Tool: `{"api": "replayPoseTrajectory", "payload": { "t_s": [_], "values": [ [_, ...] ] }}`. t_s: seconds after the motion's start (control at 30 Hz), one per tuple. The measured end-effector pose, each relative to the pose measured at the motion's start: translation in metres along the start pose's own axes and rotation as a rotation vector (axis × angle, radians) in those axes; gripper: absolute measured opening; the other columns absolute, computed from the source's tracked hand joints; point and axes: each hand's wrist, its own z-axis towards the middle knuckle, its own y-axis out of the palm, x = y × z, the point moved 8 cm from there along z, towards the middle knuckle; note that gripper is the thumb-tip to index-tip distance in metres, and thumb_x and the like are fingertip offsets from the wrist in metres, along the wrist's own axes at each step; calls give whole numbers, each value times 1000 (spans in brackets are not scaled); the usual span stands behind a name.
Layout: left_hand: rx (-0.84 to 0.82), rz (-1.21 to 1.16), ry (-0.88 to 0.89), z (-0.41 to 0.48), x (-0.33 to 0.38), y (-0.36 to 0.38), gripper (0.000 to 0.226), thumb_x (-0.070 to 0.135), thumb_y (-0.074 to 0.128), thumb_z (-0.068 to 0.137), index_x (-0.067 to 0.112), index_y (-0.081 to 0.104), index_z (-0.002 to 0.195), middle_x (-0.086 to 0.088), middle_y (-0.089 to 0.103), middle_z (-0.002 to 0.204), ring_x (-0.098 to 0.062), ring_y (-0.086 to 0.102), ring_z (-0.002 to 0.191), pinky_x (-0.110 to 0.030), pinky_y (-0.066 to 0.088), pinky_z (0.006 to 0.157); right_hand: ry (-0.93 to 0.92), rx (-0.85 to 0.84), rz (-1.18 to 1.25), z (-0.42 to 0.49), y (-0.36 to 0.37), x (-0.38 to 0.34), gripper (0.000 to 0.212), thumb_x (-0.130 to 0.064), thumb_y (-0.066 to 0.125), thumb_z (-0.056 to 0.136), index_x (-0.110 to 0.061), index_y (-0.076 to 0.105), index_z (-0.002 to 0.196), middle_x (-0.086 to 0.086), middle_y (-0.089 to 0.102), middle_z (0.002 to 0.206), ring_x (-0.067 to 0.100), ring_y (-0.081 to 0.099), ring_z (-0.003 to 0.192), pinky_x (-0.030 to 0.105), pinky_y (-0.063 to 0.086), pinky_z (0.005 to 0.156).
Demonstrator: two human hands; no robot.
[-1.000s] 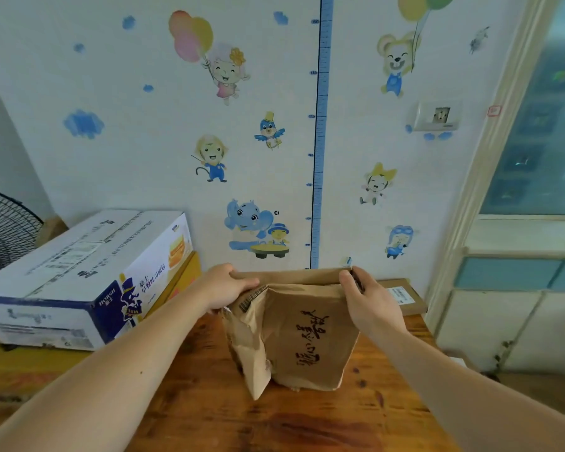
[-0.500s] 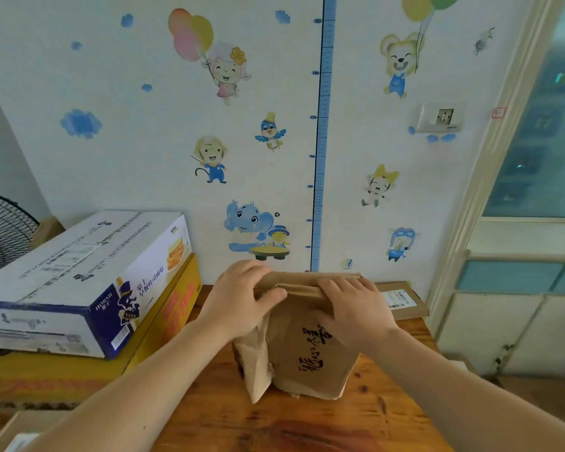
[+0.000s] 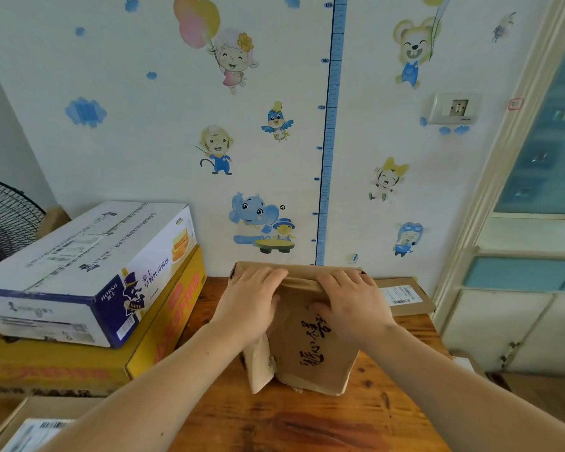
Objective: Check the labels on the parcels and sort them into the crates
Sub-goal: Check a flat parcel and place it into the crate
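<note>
Two cartons (image 3: 88, 256) sit beside the paper bag (image 3: 310, 357), a parcel (image 3: 402, 295) behind; left hand (image 3: 248, 305) and right hand (image 3: 356, 305) grip its newly folded top.

Carton (image 3: 88, 265), L of fingers (image 3: 268, 275): brand "HORSH". Wall height chart (image 3: 335, 125), above fingers: 150, 140, 130, 120, 110. Paper bag (image 3: 310, 363) script, parcel label (image 3: 398, 293): not legible.
</note>
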Motion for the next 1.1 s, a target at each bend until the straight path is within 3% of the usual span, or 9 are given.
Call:
{"api": "replayPoseTrajectory", "payload": {
  "t_s": [0.1,0.3,0.47,0.57,0.7,0.9,1.1],
  "values": [
    [22,-17,-30,2,-4,3,39,12,50,99,16,53,138,-2,58,134,-24,47,129,-36,36,106,2,-1,19,2,4,1,34,-46,45,100,-30,47,130,-9,51,134,17,43,127,34,27,112],
    [34,-37,-31,10,0,1,42,19,46,102,20,46,144,2,52,142,-20,42,135,-33,31,110,30,-3,-2,6,3,8,39,-47,44,100,-28,44,135,-7,49,139,18,41,131,35,26,112],
    [-5,48,-53,0,-11,5,72,45,56,93,24,23,154,7,32,156,-15,23,147,-40,11,121,106,58,-29,-2,1,21,46,-40,44,101,-31,31,145,-5,42,146,22,32,138,40,20,115],
    [-27,52,-64,-2,-19,9,81,47,61,91,23,16,154,5,25,158,-15,18,148,-36,17,119,145,45,8,-3,6,28,49,-41,46,100,-30,29,145,-5,41,146,20,33,138,40,21,116],
    [-9,-23,-91,-2,-23,13,72,40,64,91,19,28,150,2,31,154,-17,24,146,-35,29,116,143,45,6,0,8,25,43,-41,43,101,-28,33,141,-6,46,142,21,37,135,40,23,114],
    [16,-56,-140,-7,-33,17,66,35,67,90,15,39,146,-1,38,151,-18,30,143,-31,29,114,121,48,11,2,13,19,30,-37,43,102,-28,42,131,-8,52,132,20,42,128,39,25,110],
    [-23,-53,-149,-3,-38,11,62,41,60,92,23,34,146,8,37,147,-12,31,139,-31,36,110,102,31,74,3,5,18,51,-49,47,98,-33,32,144,-8,40,146,18,31,139,37,18,117]
  ]
}}
